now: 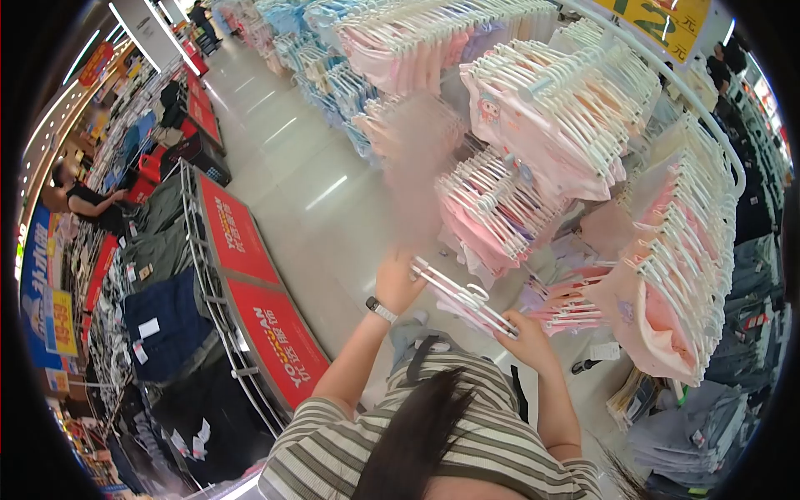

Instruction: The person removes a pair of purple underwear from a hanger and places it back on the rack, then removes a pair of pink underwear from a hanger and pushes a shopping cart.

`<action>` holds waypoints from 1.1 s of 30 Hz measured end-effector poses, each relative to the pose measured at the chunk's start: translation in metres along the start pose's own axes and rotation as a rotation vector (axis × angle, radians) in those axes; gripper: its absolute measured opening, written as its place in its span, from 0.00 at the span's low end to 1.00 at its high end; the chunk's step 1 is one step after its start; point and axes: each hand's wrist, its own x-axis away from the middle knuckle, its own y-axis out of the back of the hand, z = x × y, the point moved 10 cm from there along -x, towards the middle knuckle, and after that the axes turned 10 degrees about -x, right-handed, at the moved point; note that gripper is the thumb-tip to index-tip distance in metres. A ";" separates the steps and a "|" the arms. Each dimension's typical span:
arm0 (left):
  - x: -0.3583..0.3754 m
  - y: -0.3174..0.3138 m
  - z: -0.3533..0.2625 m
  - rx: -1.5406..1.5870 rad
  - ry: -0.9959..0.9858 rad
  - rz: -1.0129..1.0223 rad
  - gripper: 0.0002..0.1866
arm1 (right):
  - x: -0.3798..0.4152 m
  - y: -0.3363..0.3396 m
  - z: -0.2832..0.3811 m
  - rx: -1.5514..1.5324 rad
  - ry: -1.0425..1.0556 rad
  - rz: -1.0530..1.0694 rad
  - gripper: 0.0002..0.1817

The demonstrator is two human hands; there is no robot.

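White hangers (467,302) with pale pink cloth under them are held between my two hands, low in front of my striped top. My left hand (398,282), with a watch on its wrist, grips the left end of the hangers. The right end is in the closed fingers of my right hand (525,335). Just beyond hang pink garments on white hangers (500,208), and a row of pale pink ones (658,292) stands to the right. A blurred patch hides part of the rack above my left hand.
A metal rack with red sign panels (242,229) and dark folded clothes (162,321) runs along the left. A person in black (96,204) is at the far left. Jeans (692,433) lie at the lower right. A yellow price sign (658,21) hangs at the top right.
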 end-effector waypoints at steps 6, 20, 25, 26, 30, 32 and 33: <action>0.088 -0.051 0.027 0.212 0.440 -0.098 0.46 | 0.041 -0.011 -0.050 -0.089 -0.045 0.090 0.11; 0.241 -0.102 0.005 1.198 1.139 -0.160 0.30 | 0.108 -0.038 -0.058 -0.080 0.088 0.233 0.13; 0.247 -0.115 -0.023 1.228 0.969 -0.034 0.35 | 0.131 -0.032 -0.074 -0.073 0.050 0.191 0.13; 0.249 -0.115 -0.033 1.132 0.944 0.024 0.35 | 0.136 -0.032 -0.081 -0.058 0.050 0.160 0.13; 0.284 -0.142 -0.068 1.136 0.861 0.094 0.35 | 0.172 -0.030 -0.107 -0.092 -0.019 0.085 0.13; 0.310 -0.149 -0.089 1.076 0.902 0.176 0.28 | 0.190 -0.035 -0.108 0.049 0.067 0.090 0.14; 0.321 -0.151 -0.100 1.088 0.881 0.215 0.28 | 0.200 -0.033 -0.116 0.055 0.050 0.052 0.14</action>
